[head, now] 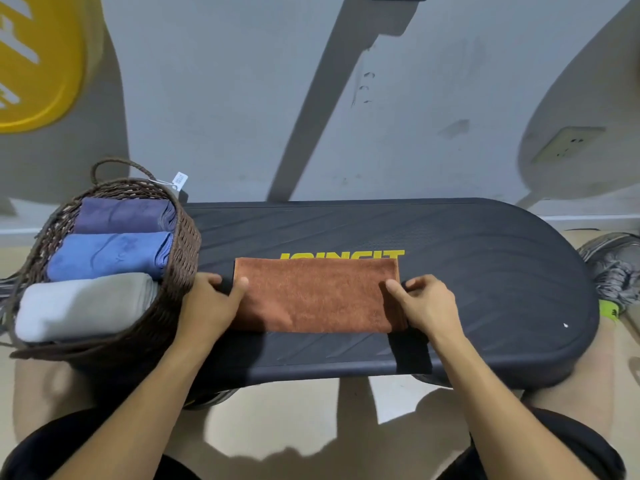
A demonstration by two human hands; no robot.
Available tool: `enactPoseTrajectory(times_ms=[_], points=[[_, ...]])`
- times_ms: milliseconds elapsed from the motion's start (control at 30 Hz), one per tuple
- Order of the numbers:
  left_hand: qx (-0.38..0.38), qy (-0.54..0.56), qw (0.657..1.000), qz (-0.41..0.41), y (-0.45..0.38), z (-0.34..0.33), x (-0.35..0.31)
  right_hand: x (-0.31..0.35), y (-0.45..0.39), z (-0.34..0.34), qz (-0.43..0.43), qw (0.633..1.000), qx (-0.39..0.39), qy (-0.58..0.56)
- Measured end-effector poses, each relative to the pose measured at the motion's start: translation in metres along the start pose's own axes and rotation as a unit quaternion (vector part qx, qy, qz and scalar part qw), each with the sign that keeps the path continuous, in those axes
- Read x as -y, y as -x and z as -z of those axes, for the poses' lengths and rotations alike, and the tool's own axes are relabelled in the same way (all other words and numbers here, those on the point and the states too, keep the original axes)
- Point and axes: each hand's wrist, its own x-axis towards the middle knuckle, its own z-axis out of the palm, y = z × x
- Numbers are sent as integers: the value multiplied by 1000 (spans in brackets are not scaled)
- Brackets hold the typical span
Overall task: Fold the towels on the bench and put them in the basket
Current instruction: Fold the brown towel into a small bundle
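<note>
Three folded towels are sitting in the brown wicker basket (180, 258) while the left hand (207, 303) and right hand (427, 303) are pinching the rust-orange terry towel's (317, 296) ends on the dark surface (485, 271), last fold pending.

A rust-orange towel (317, 294) lies flat on the black bench (485, 271), folded into a wide rectangle near the front edge, partly covering the yellow lettering. A brown wicker basket (180, 261) stands at the bench's left end. Three folded towels lie side by side in it: a dark purple-blue towel (121, 214) at the back, a blue towel (107, 254) in the middle, a grey towel (83, 306) in front.
</note>
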Motion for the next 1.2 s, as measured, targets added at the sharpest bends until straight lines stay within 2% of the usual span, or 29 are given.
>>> enactPoseTrajectory(times_ms=[133,300,400,533,600,667,733,833,900,1000,1200], points=[[42,25,999,2,34,2,23,-16,36,1,-11,1000,22,11],[-1,39,998,-51,52,6,25,-16,55,-5,14,999,28,37],[8,-34,997,-63,55,14,30,-25,62,6,-1,993,65,95],[54,-129,990,-33,69,20,33,-35,76,13,-1,980,106,167],[31,-167,985,-33,76,26,28,-39,80,14,-16,979,121,166],[-38,-208,972,-100,86,23,19,-42,84,10,-17,980,115,163],[-77,-204,952,-216,106,9,1,-39,90,0,-7,987,62,147],[17,-178,923,-342,126,-23,-27,-24,93,-14,9,993,0,119],[86,-219,910,-341,125,-43,-34,-16,91,-22,1,992,-18,124],[157,-289,897,-297,117,-65,-24,-11,89,-28,-22,989,-30,142],[138,-322,887,-301,115,-77,-13,1,64,-17,-14,989,38,140]])
